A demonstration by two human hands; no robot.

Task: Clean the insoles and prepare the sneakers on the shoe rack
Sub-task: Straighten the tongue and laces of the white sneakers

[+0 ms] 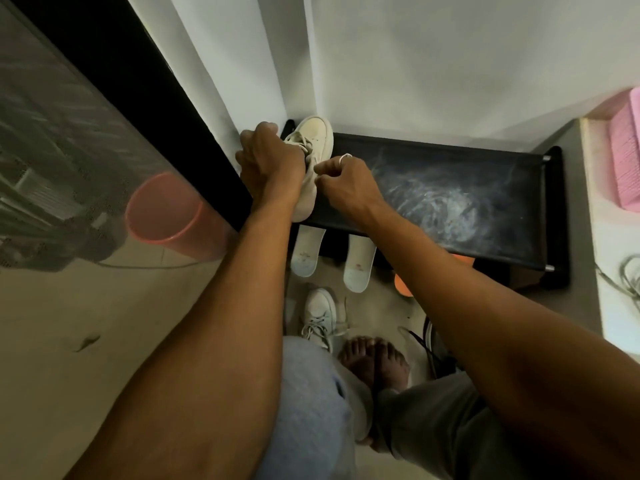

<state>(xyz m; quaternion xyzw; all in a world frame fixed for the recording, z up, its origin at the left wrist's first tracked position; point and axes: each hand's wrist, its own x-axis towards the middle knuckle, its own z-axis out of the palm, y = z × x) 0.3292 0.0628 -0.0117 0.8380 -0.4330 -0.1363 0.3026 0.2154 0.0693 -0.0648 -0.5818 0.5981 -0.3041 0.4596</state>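
Note:
A cream sneaker [317,136] lies at the left end of the black shoe rack [450,188], toe toward the wall. My left hand [266,157] grips its left side near the laces. My right hand [346,183] pinches the shoe's right edge at the opening, fingers curled, a ring on one finger. Two pale insoles [307,251] [358,263] lean against the rack's front edge, heels on the floor. The second white sneaker [320,315] stands on the floor below them, laces loose.
A pink bucket [162,209] shows behind the glass door at left. White walls close the corner behind the rack. An orange object [401,285] lies under the rack. A white ledge with a pink block [625,150] is at right. My bare foot [375,362] and knees are below.

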